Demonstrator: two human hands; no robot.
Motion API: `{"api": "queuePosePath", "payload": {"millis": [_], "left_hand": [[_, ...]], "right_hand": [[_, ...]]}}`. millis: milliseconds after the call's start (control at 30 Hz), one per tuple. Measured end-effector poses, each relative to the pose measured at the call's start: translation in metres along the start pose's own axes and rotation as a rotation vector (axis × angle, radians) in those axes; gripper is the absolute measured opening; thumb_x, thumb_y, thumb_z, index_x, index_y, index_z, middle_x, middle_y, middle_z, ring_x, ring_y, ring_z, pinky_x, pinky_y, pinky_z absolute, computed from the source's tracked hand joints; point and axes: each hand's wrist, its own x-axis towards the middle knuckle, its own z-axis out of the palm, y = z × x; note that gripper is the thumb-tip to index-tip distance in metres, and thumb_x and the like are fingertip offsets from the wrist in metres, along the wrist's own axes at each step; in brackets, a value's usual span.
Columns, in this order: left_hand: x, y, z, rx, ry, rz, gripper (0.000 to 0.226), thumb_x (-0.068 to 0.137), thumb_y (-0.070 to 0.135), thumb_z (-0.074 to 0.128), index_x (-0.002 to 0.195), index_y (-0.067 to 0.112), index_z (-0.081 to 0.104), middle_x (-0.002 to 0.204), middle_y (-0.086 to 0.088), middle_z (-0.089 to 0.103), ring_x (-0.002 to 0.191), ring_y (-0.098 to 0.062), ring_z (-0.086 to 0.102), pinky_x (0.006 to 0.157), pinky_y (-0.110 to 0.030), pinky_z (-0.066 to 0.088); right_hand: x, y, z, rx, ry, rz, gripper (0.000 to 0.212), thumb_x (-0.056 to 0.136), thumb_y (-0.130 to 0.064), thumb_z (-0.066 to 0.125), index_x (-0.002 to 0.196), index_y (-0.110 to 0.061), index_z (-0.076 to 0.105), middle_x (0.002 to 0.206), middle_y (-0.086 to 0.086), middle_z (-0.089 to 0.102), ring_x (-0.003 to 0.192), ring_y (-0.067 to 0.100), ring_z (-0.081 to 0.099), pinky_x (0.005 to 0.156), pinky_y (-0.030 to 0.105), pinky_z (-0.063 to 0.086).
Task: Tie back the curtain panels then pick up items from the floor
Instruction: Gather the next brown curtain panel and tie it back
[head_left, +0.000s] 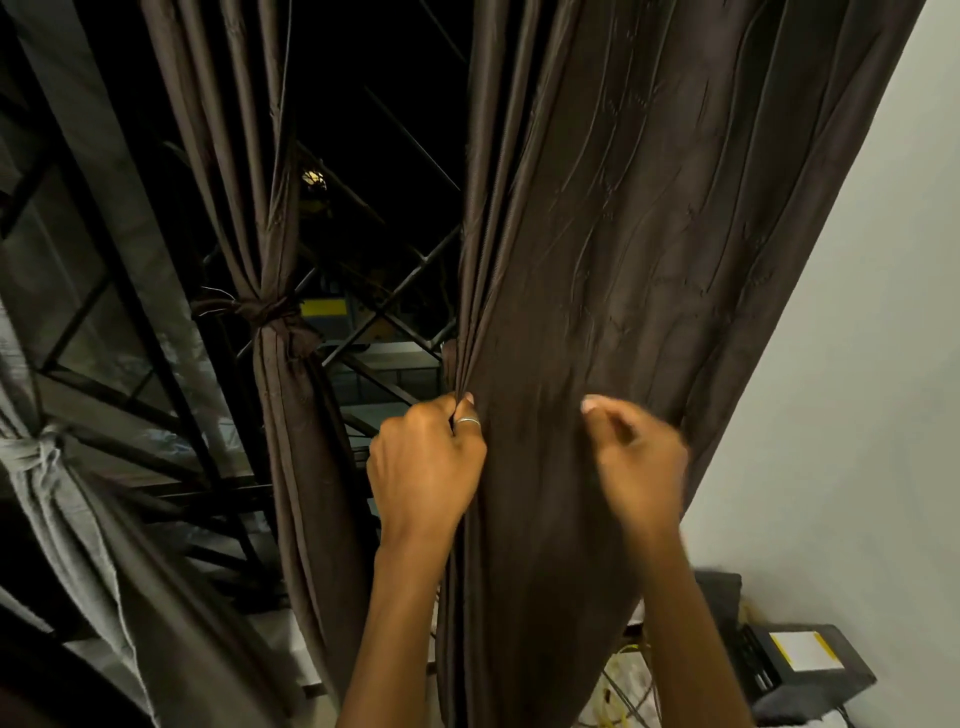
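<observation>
A wide dark brown curtain panel (649, 234) hangs loose in front of me. My left hand (426, 467), with a ring on the thumb, grips a bunch of pleats at the panel's left edge. My right hand (636, 457) is blurred, its fingers curled into the cloth near the panel's right side. Left of it, a second brown panel (275, 405) is gathered and bound by a knotted brown tie (265, 312). At the far left a grey curtain (62, 499) is knotted too.
Behind the curtains a black metal window grille (395, 306) fronts a dark window. A white wall (841, 364) runs down the right. On the floor at lower right sit a dark box with a yellow and white label (802, 662) and tangled yellow cables (618, 691).
</observation>
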Motion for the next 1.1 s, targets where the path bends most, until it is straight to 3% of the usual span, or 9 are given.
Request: {"api": "queuePosePath", "payload": {"millis": [100, 200, 300, 400, 500, 667, 767, 933, 1100], "left_hand": [[0.003, -0.009, -0.005, -0.027, 0.014, 0.001, 0.059, 0.099, 0.03, 0.06, 0.048, 0.025, 0.032, 0.04, 0.01, 0.033, 0.037, -0.008, 0.036, 0.045, -0.026, 0.031], [0.005, -0.014, -0.006, -0.036, 0.018, -0.003, 0.06, 0.099, 0.032, 0.06, 0.047, 0.024, 0.032, 0.038, 0.01, 0.032, 0.035, -0.009, 0.036, 0.044, -0.024, 0.026], [0.005, -0.014, -0.003, -0.042, 0.023, 0.0, 0.059, 0.099, 0.033, 0.061, 0.047, 0.025, 0.033, 0.037, 0.01, 0.031, 0.033, -0.009, 0.035, 0.043, -0.024, 0.026], [0.004, -0.011, 0.001, -0.053, 0.035, 0.006, 0.058, 0.099, 0.032, 0.06, 0.048, 0.025, 0.034, 0.038, 0.009, 0.033, 0.034, -0.009, 0.035, 0.042, -0.029, 0.038], [0.0, -0.006, 0.008, -0.049, 0.011, 0.009, 0.054, 0.1, 0.033, 0.057, 0.051, 0.028, 0.036, 0.042, 0.01, 0.037, 0.039, -0.011, 0.04, 0.046, -0.032, 0.041], [-0.011, 0.01, 0.024, -0.062, -0.081, 0.081, 0.049, 0.102, 0.033, 0.054, 0.056, 0.032, 0.038, 0.047, 0.01, 0.039, 0.046, -0.012, 0.045, 0.048, -0.027, 0.026], [-0.016, 0.018, 0.032, -0.075, -0.134, 0.11, 0.042, 0.102, 0.034, 0.053, 0.061, 0.028, 0.045, 0.053, 0.008, 0.046, 0.055, -0.02, 0.056, 0.053, -0.029, 0.033], [-0.013, 0.01, 0.032, -0.089, -0.122, 0.134, 0.037, 0.102, 0.029, 0.054, 0.066, 0.03, 0.046, 0.051, 0.013, 0.042, 0.047, -0.003, 0.045, 0.046, -0.013, 0.028], [-0.013, 0.009, 0.029, -0.106, -0.159, 0.161, 0.035, 0.095, 0.042, 0.05, 0.065, 0.026, 0.044, 0.05, 0.009, 0.046, 0.047, -0.006, 0.049, 0.05, -0.019, 0.032]], "right_hand": [[0.031, 0.015, -0.033, -0.212, 0.413, 0.086, 0.049, 0.085, -0.034, 0.081, 0.124, -0.012, 0.063, 0.126, 0.013, 0.061, 0.119, 0.031, 0.057, 0.102, 0.041, 0.048], [0.057, 0.022, -0.058, -0.203, 0.33, 0.216, 0.085, 0.076, -0.046, 0.087, 0.142, -0.015, 0.044, 0.144, 0.013, 0.049, 0.131, 0.033, 0.049, 0.109, 0.049, 0.046], [0.061, 0.027, -0.069, -0.049, 0.121, 0.258, 0.061, 0.083, -0.04, 0.083, 0.131, -0.016, 0.054, 0.128, 0.008, 0.065, 0.113, 0.027, 0.064, 0.103, 0.05, 0.053], [0.046, 0.029, -0.063, -0.183, 0.186, 0.129, 0.022, 0.093, -0.032, 0.073, 0.094, -0.013, 0.062, 0.086, 0.004, 0.066, 0.075, 0.022, 0.061, 0.084, 0.047, 0.059], [0.018, 0.025, -0.042, -0.239, 0.24, -0.004, 0.02, 0.097, -0.026, 0.068, 0.084, -0.015, 0.056, 0.082, 0.001, 0.057, 0.073, 0.022, 0.055, 0.066, 0.025, 0.045], [-0.027, 0.001, 0.01, -0.23, 0.129, -0.267, 0.024, 0.094, -0.004, 0.068, 0.073, -0.006, 0.057, 0.078, 0.012, 0.056, 0.067, 0.025, 0.054, 0.064, 0.033, 0.041], [-0.044, -0.015, 0.035, -0.046, -0.072, -0.14, 0.029, 0.1, -0.01, 0.057, 0.072, -0.013, 0.053, 0.072, -0.004, 0.057, 0.059, 0.005, 0.051, 0.055, 0.014, 0.038], [-0.049, -0.015, 0.045, 0.109, -0.221, 0.092, 0.03, 0.101, -0.022, 0.057, 0.082, 0.001, 0.051, 0.059, -0.009, 0.055, 0.052, 0.002, 0.05, 0.045, 0.016, 0.042], [-0.051, -0.008, 0.047, -0.084, -0.21, -0.184, 0.013, 0.092, -0.026, 0.062, 0.081, -0.023, 0.056, 0.076, -0.01, 0.061, 0.068, 0.002, 0.054, 0.055, 0.016, 0.046]]}}
